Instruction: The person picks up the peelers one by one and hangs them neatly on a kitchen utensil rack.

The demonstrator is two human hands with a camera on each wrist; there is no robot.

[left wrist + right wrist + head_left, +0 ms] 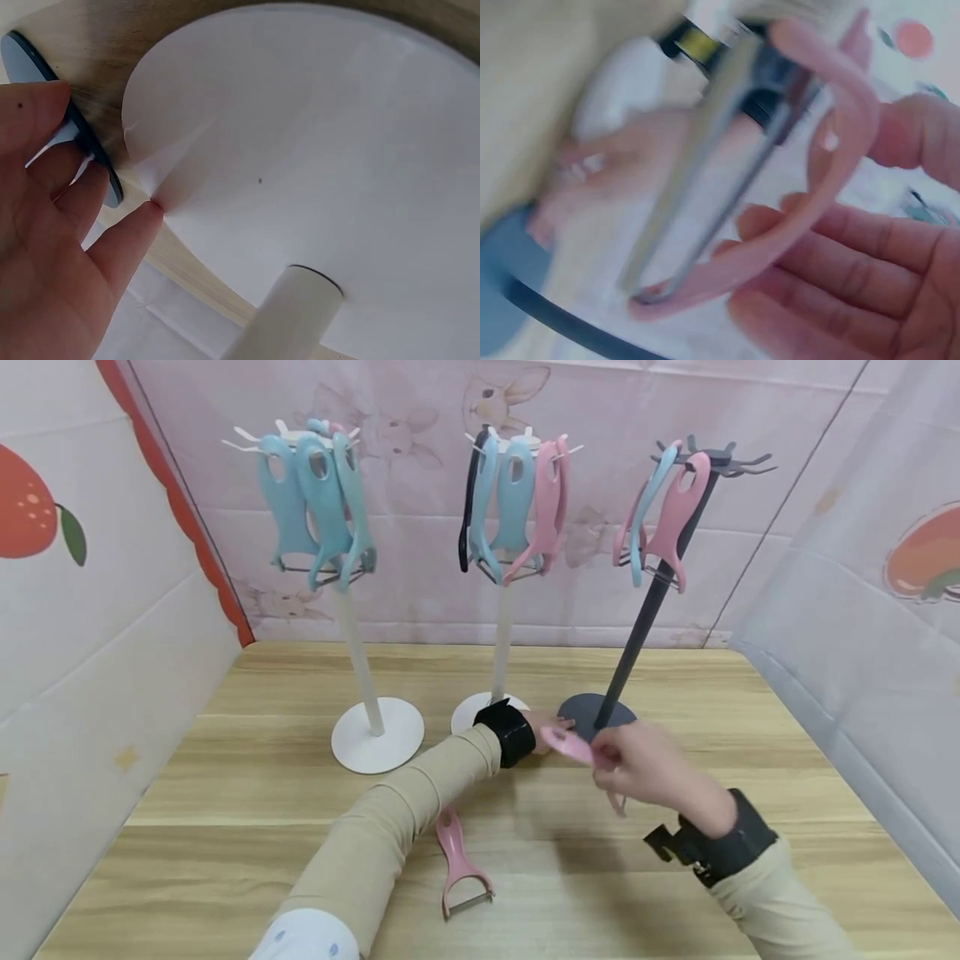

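Observation:
My right hand (645,764) holds a pink Y-shaped peeler (567,745) over the table; its handle end points left towards my left hand. Blurred in the right wrist view, the peeler's frame and metal blade (735,187) face the camera, the thumb on one side and the fingers on the other. My left hand (542,731) reaches low between two stands. Its fingers lie at the edge of the dark stand's round base (22,64), and one fingertip meets the rim of a white base (262,112). A second pink peeler (453,852) lies on the table beside the left forearm.
Three hook-topped stands line the back: a white left stand (363,660) with blue-green peelers, a white middle stand (502,635) with blue, pink and black ones, and a dark stand (637,639) with pink and blue ones. Printed cloth (420,610) surrounds the wooden table (225,827).

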